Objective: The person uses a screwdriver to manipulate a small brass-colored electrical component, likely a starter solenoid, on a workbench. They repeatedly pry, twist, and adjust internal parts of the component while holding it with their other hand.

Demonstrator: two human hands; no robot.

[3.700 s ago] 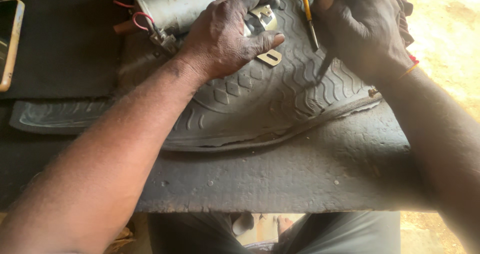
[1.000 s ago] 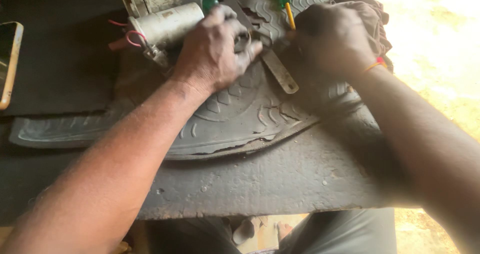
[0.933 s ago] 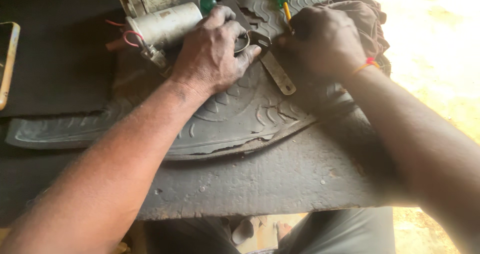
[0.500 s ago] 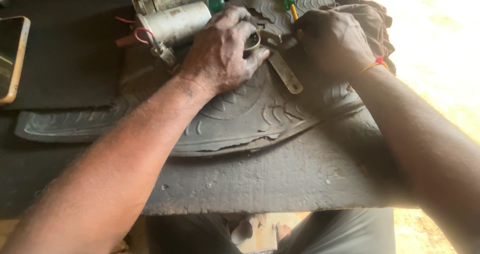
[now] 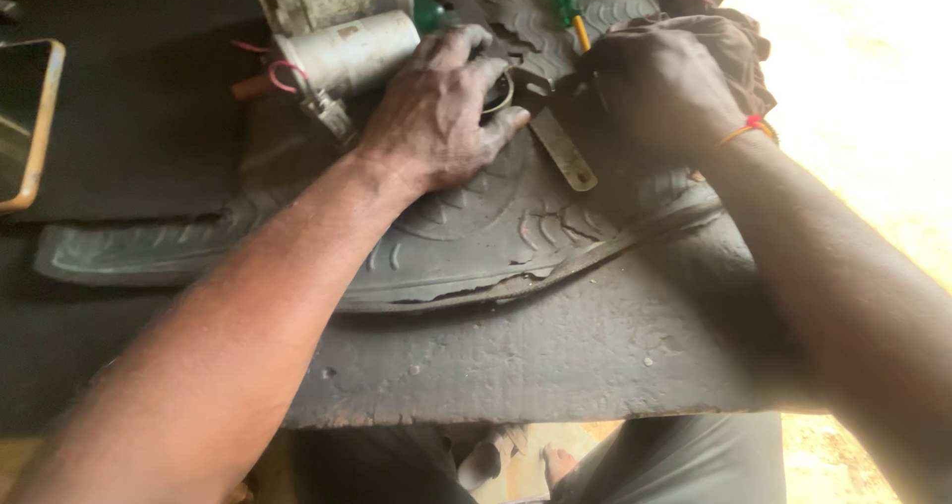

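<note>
Left hand [image 5: 436,117] pressed flat on a small metal ring [image 5: 499,93], fingers spread over it, near the far edge of the worktop [image 5: 555,355]. Right hand [image 5: 664,93] clenched around a green-handled screwdriver [image 5: 567,3] (tip hidden). Between both, a flat metal strip [image 5: 562,149] on a worn tyre piece [image 5: 476,236]. Beside the left hand, a grey cylindrical motor [image 5: 347,48]; at the left edge, a phone [image 5: 30,122].

One screen only — a flat rectangular phone with dark glass and orange-gold rim [image 5: 30,117], lying at far left.
</note>
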